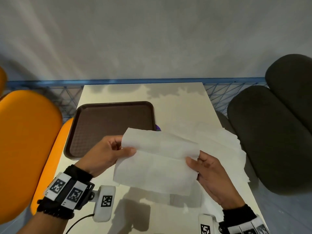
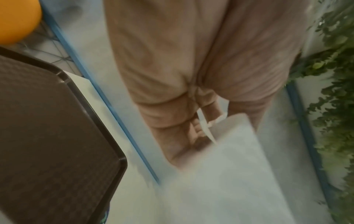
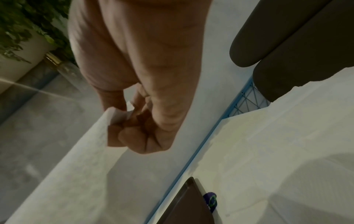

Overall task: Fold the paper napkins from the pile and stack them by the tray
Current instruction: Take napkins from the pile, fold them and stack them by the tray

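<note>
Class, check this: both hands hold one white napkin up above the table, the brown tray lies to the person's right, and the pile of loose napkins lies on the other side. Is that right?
Not quite. The brown tray lies to the person's left, as the head view shows, and the pile of loose napkins lies to the right. The rest stands: the left hand and the right hand hold one white napkin above the table.

The napkin [image 1: 157,159] is thin, matt white paper. The tray [image 1: 108,125] is brown plastic with a textured floor. The table [image 1: 182,112] is smooth, faintly glossy.

Bench [image 1: 182,107]: white top, carrying everything.
Tray [image 1: 111,127]: brown, lying on the bench's left half.
Napkin pile [image 1: 224,146]: white sheets, sitting at the right edge.
</note>
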Tool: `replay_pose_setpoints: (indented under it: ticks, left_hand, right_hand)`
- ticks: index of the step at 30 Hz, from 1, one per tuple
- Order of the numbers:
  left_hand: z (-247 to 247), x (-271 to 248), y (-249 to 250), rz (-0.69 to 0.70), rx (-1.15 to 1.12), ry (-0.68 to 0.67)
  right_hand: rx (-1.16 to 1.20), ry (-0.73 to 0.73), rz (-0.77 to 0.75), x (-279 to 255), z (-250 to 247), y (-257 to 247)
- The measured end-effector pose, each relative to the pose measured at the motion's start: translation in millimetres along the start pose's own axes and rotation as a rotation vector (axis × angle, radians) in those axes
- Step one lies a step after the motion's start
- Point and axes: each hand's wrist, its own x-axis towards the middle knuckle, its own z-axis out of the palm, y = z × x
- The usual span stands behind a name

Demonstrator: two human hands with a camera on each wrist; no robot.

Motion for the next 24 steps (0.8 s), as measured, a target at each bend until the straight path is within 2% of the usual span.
replay_pose_setpoints:
  ticks: [6, 10, 13, 14, 16, 17, 19, 21, 23, 24]
  left_hand:
    - [-12, -4, 5, 0.114, 0.034, 0.0]
    - [-12, -4, 9, 0.144, -0.215, -0.061]
    - [-6, -4, 18, 0.095, -0.316, 0.073]
    - [-5, -4, 19, 0.081, -0.226, 0.115]
    - [-4, -4, 24, 0.133, 0.174, 0.145]
    - [-1, -6, 27, 0.193, 0.35, 0.116]
    - [5, -10, 33, 0.287, 0.557, 0.077]
    - [10, -14, 34, 0.453, 0.811, 0.044]
    - [16, -16, 32, 0.584, 1.012, -0.031]
    - [20, -18, 32, 0.59, 1.067, -0.057]
  right_hand:
    - [-0.129, -0.083, -0.212, -5, -3, 1]
    - [-0.28, -0.1, -0.381, -4, -7, 3]
    - [-0.335, -0.152, -0.433, -10, -6, 0]
    - [-0.385, -0.149, -0.435, -12, -8, -1]
    - [-0.572, -0.124, -0.437, -13, -13, -2]
    - [-0.661, -0.101, -0.449, -13, -16, -3]
    - [-0.827, 0.007, -0.485, -10, -20, -9]
    - [-0.96, 0.112, -0.564, -7, -13, -15]
    - [-1.026, 0.07, -0.64, -7, 9, -23]
    - [-1.074, 0.004, -0.651, -7, 22, -25]
